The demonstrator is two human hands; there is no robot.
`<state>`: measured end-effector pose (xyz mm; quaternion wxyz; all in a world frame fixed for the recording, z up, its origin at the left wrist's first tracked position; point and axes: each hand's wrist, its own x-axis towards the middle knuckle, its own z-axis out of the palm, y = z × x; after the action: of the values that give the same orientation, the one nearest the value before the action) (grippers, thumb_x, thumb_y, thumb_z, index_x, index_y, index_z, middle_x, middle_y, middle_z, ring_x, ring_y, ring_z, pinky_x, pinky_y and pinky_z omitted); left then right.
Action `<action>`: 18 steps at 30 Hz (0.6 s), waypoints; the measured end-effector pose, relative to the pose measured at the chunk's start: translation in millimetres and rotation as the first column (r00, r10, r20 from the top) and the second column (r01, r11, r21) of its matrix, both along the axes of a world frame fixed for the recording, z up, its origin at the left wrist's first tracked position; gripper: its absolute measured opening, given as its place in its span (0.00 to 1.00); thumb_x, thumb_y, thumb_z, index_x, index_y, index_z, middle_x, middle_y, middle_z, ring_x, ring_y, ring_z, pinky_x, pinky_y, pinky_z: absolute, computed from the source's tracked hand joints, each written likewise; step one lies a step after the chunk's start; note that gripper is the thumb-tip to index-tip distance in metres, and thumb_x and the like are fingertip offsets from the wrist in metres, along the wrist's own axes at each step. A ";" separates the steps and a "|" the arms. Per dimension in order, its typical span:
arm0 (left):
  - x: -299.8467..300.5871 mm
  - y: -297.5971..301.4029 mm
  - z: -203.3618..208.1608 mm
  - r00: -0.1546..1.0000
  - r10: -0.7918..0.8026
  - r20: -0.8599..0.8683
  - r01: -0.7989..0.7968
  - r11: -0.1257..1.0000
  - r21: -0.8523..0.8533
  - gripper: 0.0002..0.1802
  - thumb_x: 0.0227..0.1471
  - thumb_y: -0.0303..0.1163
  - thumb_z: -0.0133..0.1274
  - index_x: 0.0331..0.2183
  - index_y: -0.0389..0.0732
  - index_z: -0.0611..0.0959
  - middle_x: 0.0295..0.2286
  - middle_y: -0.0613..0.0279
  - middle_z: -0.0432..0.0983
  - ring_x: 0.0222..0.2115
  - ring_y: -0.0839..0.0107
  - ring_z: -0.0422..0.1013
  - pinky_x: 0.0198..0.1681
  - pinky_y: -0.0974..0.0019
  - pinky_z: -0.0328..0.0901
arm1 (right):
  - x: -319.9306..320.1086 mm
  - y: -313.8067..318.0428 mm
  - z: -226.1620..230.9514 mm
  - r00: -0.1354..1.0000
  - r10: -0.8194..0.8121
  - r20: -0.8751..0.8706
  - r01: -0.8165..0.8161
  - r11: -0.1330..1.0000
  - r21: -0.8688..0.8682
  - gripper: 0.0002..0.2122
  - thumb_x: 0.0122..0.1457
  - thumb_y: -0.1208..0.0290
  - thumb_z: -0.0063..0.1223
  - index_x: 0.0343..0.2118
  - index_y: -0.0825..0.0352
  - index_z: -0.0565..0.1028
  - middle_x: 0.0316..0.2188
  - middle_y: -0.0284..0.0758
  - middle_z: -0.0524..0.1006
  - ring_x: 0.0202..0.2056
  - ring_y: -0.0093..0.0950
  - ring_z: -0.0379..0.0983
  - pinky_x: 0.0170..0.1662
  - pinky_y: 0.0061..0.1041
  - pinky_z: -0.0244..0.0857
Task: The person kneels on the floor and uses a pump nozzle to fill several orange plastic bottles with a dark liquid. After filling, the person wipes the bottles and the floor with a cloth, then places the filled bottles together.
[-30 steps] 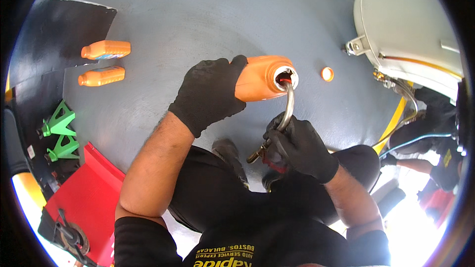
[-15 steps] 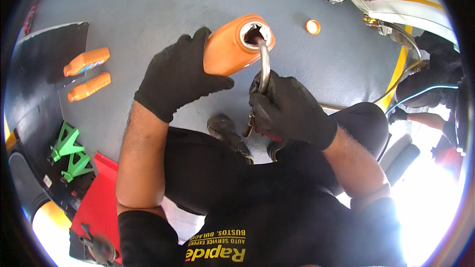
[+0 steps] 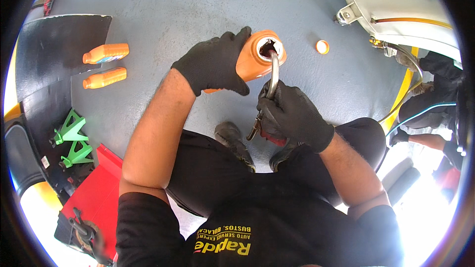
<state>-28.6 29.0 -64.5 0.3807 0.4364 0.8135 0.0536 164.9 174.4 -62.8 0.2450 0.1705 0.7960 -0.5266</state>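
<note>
Orange plastic bottle point(image 3: 251, 63), curved metal tube point(image 3: 275, 71) in round mouth point(image 3: 259, 48).
Left hand point(image 3: 213, 63) clasps bottle; beside it, right hand point(image 3: 297, 118) grips tube.

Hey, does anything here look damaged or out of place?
The pale mouth seal on the orange plastic bottle your black-gloved left hand holds looks torn, its edge ragged. A round orange cap lies loose on the grey floor.

Near 12 o'clock, your gloved left hand point(image 3: 213, 65) grips an orange plastic bottle point(image 3: 251, 65); your gloved right hand point(image 3: 298, 118) holds a curved metal spout point(image 3: 275, 71) running into its mouth. An orange cap point(image 3: 322, 47) sits at 2 o'clock, two orange bottles point(image 3: 107, 52) at 10, two green jack stands point(image 3: 65, 135) at 9.
</note>
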 end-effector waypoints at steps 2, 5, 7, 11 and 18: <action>-3.5 2.0 -5.8 1.000 -0.016 0.004 0.016 1.000 0.019 0.75 0.27 0.50 0.81 0.71 0.37 0.59 0.58 0.36 0.73 0.57 0.44 0.74 0.61 0.50 0.70 | 1.0 -0.4 0.3 0.999 -0.007 -0.043 0.007 1.000 -0.010 0.12 0.69 0.62 0.53 0.42 0.69 0.76 0.31 0.44 0.83 0.34 0.42 0.82 0.42 0.41 0.73; -5.8 7.5 -9.6 0.999 -0.021 0.026 0.021 0.999 -0.026 0.74 0.28 0.49 0.81 0.72 0.38 0.59 0.58 0.36 0.73 0.57 0.45 0.74 0.61 0.50 0.69 | 1.7 -1.2 0.4 1.000 -0.020 -0.006 0.020 1.000 -0.011 0.12 0.69 0.62 0.54 0.42 0.69 0.75 0.30 0.45 0.82 0.34 0.43 0.82 0.41 0.42 0.73; -5.8 10.9 -11.8 0.999 -0.028 0.041 0.028 1.000 -0.002 0.73 0.29 0.48 0.80 0.71 0.38 0.59 0.57 0.36 0.74 0.56 0.44 0.75 0.60 0.49 0.70 | 1.6 -2.3 -0.9 1.000 -0.028 -0.013 0.028 1.000 -0.010 0.12 0.68 0.63 0.52 0.40 0.69 0.74 0.28 0.45 0.81 0.32 0.45 0.82 0.40 0.44 0.73; -3.4 12.8 -17.1 0.998 -0.029 0.051 0.029 0.999 -0.012 0.70 0.29 0.47 0.80 0.70 0.39 0.61 0.53 0.37 0.77 0.52 0.44 0.78 0.57 0.48 0.73 | 1.8 -4.8 -5.2 0.987 -0.001 -0.160 0.007 0.999 0.034 0.12 0.69 0.63 0.50 0.37 0.70 0.74 0.23 0.47 0.80 0.29 0.48 0.82 0.40 0.48 0.74; -1.4 11.8 -20.5 1.000 -0.024 0.002 0.024 1.000 0.001 0.70 0.27 0.47 0.80 0.69 0.39 0.63 0.52 0.37 0.78 0.50 0.44 0.79 0.55 0.46 0.74 | 6.4 -5.3 -12.3 0.985 -0.017 -0.174 0.025 0.999 0.046 0.12 0.68 0.63 0.52 0.38 0.70 0.75 0.23 0.47 0.80 0.29 0.49 0.82 0.39 0.48 0.74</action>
<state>-30.0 40.9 -85.0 0.3820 0.4464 0.8077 0.0498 171.3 169.1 -75.1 0.1648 0.1381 0.8250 -0.5227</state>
